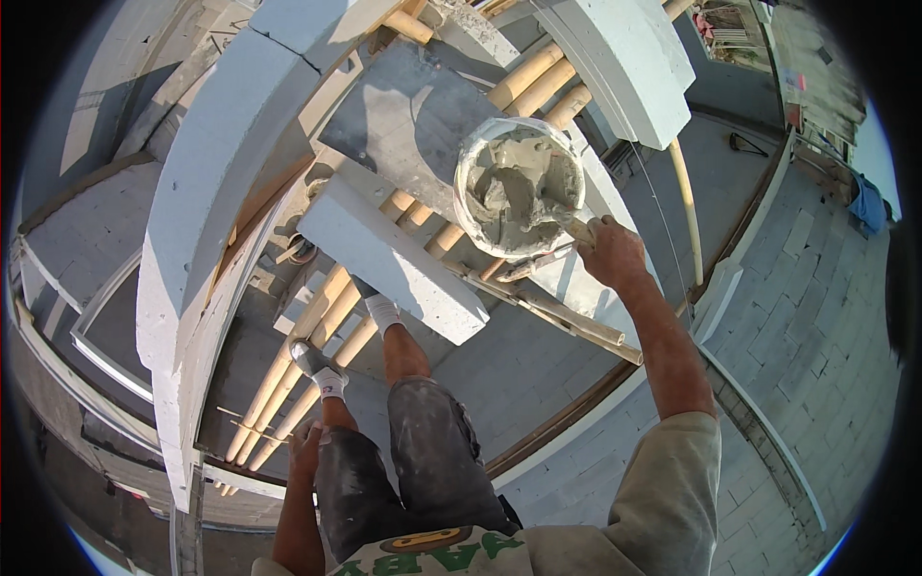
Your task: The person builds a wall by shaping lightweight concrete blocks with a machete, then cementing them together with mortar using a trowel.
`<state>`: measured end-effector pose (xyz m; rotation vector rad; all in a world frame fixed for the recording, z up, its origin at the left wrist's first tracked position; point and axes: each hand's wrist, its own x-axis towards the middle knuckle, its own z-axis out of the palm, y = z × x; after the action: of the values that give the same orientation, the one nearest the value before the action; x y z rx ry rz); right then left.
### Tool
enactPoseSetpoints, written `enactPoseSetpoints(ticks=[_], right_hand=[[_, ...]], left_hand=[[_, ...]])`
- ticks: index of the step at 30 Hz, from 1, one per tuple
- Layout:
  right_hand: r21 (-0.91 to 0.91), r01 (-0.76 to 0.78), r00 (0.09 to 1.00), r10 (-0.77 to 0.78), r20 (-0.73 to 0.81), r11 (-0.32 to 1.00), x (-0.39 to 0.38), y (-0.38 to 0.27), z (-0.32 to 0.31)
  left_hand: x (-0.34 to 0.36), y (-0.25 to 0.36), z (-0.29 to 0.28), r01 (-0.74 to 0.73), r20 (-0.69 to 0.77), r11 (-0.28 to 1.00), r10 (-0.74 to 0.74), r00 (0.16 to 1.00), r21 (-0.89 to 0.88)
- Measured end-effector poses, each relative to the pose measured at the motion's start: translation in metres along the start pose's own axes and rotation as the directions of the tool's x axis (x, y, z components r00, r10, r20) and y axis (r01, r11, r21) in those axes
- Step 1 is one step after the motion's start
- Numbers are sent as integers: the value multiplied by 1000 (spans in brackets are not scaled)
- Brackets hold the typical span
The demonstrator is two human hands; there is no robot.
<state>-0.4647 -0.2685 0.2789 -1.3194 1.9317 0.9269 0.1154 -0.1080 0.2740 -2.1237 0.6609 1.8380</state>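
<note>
A white bucket [463, 178] of wet grey mortar [523, 178] stands ahead of me, right of the middle. My right hand [613, 253] is closed around the mortar-smeared handle of a trowel [576, 228] at the bucket's near right rim. The trowel's blade is hidden in the mortar. My left hand [305, 449] hangs low beside my left knee, fingers loosely apart, with nothing visible in it. A pale aerated concrete block [394, 259] lies across the bamboo poles between my feet and the bucket.
My feet stand on bamboo poles [303, 360] that span a gap above a lower floor [538, 370]. Under the bucket is a dark board [408, 106]. Curved block walls [216, 144] rise at left, and another block piece [629, 67] at the far right. A thin line [656, 206] hangs there.
</note>
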Motion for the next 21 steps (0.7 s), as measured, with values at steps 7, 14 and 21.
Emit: enactPoseSetpoints(ticks=[7, 14, 21], right_hand=[[-362, 202, 967, -244, -73, 910, 75, -17, -38], [-633, 171, 918, -355, -176, 755, 92, -30, -11], [-412, 95, 977, -164, -135, 906, 85, -43, -31]], left_hand=[[12, -28, 15, 109, 39, 979, -104, 994, -172], [39, -17, 38, 83, 93, 971, -63, 994, -224], [57, -30, 48, 3, 143, 978, 28, 989, -210]])
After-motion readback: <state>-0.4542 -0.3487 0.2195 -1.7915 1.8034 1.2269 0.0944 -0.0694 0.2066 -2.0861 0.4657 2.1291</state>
